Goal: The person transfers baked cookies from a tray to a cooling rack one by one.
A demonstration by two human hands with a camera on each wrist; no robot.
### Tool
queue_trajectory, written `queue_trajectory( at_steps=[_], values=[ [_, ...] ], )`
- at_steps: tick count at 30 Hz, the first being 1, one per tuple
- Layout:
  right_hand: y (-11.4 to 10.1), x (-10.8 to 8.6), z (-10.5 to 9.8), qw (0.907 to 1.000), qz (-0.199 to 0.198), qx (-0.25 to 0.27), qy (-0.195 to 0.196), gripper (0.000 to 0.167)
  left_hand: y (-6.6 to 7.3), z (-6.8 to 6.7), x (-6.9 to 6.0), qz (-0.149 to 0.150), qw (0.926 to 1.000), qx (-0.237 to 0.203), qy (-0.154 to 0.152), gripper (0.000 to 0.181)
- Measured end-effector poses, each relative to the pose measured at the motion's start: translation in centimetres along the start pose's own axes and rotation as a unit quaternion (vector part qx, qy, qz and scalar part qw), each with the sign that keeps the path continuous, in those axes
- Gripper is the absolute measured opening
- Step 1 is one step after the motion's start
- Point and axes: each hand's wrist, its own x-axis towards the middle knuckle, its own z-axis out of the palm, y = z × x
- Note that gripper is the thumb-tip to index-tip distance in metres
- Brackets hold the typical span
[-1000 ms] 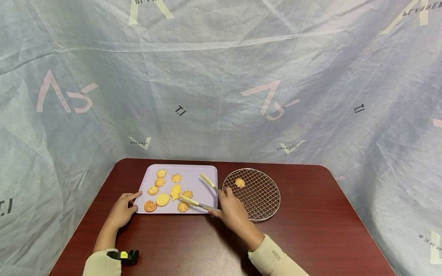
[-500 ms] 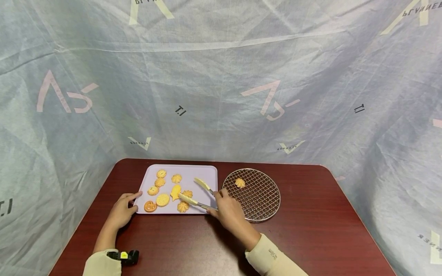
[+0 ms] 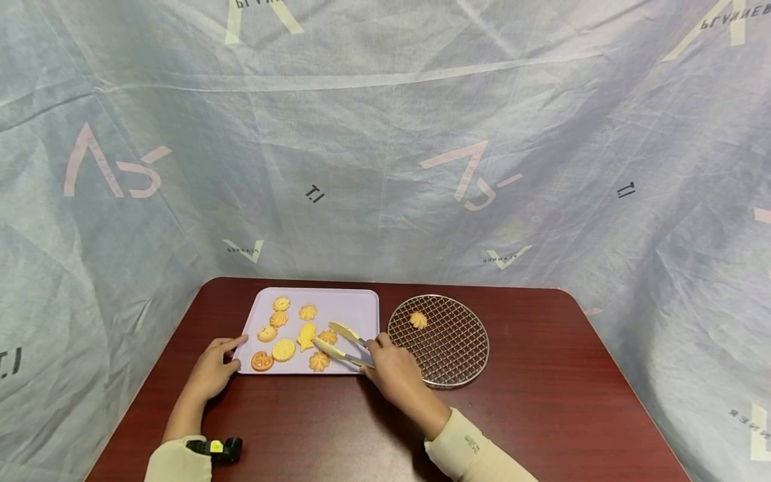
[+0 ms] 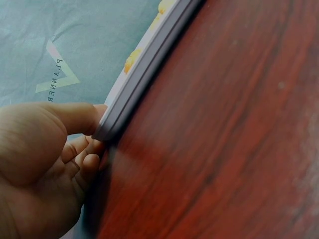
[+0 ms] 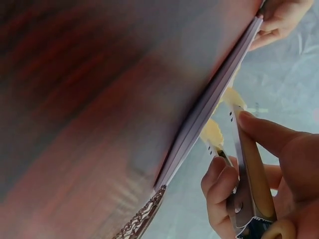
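**Q:** Head view: which step is in hand?
**A:** Apparently a pick-up. The right hand [image 3: 394, 371] holds one pair of tongs [image 3: 345, 331], its tips apart about a flower-shaped cookie [image 3: 327, 337] on the tray [image 3: 357, 308]. The next move calls for squeezing the tips together, then lifting clear of neighbouring pieces.
**Q:** Counts?
**A:** Cookies: ten. Nine lie on the single tray; one lies on the single round wire rack [image 3: 454, 345], right of it. Both stand on the surface [image 3: 301, 425].
**Q:** Left wrist view?
**A:** Left hand [image 4: 37, 154]: fingers pinching the tray's corner, presumably to steady it.
**Q:** Right wrist view?
**A:** Fingers pinching the tongs' two arms; tip contact with the cookie cannot be confirmed.
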Motion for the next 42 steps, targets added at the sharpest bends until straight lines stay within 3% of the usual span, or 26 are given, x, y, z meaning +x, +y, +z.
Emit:
queue_trajectory(
  at_steps=[42],
  values=[
    [1.1, -0.5, -1.4, 0.9990, 0.012, 0.039, 0.018, 0.042, 0.0, 0.1, 0.0, 0.004, 1.0000, 0.005, 0.006, 0.054]
  ],
)
